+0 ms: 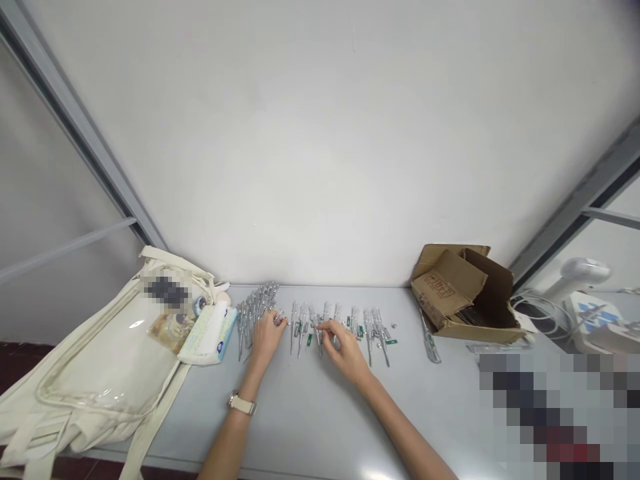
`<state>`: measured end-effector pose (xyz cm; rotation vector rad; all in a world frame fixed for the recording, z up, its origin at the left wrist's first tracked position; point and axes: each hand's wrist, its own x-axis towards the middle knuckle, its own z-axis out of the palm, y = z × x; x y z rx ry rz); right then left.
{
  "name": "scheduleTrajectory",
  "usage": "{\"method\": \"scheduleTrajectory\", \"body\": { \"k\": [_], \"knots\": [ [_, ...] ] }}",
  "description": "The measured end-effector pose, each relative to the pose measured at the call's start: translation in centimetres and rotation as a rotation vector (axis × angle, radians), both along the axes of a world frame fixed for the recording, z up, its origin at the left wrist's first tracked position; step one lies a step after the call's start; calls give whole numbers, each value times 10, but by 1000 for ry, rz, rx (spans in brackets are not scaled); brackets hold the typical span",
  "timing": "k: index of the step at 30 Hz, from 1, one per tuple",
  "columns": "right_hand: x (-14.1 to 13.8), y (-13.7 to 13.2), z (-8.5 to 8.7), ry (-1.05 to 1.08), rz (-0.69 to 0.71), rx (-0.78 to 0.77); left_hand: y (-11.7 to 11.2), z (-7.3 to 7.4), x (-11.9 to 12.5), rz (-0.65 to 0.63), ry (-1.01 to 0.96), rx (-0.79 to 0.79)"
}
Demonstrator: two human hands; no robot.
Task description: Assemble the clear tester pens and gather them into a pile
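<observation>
My left hand (267, 335) is closed at the right side of a pile of clear-handled screwdrivers (255, 303). Between its thumb and fingers shows a small part of a clear, shiny piece, which looks like a screwdriver handle. My right hand (343, 348) reaches over a row of similar screwdrivers, its thumb and index finger curled close together in a pinch. What those fingertips hold, if anything, is too small to tell. Several screwdrivers (370, 333) lie side by side with their shafts toward me. Small green strips (391, 342) and tiny metal parts (393, 326) lie among them.
A tissue pack (209, 337) and a cream bag (110, 360) lie at the left. At the right stand an open cardboard box (460, 293), a bagged screwdriver (431, 343) and a white scanner-like device (580, 273) with a cable. A white wall closes off the table's (300, 413) back.
</observation>
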<state>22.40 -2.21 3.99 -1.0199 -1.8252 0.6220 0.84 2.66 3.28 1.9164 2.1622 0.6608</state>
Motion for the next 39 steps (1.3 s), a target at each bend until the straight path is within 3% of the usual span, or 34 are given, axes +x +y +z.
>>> {"method": "scheduleTrajectory", "body": {
  "k": [6, 9, 12, 18, 25, 30, 34, 39],
  "knots": [
    [1, 0, -3, -5, 1, 6, -2, 12, 5, -38, -166, 143],
    [0, 0, -3, 31, -6, -24, -7, 25, 11, -183, -376, 174],
    [-1, 0, -2, 136, 18, -120, -14, 37, 18, -381, -556, 109],
    [-5, 4, -4, 414, 129, -325, -24, 45, 30, -524, -669, 32],
    [-6, 6, -3, 553, 145, -410, -25, 45, 31, -557, -637, 32],
    [1, 10, 2, 624, 63, -404, -26, 42, 33, -546, -446, 83],
    [5, 11, 7, 610, 25, -406, -27, 38, 37, -555, -273, 25],
    [3, 11, 3, 569, 68, -398, -29, 37, 40, -568, -253, 23]
  ]
}}
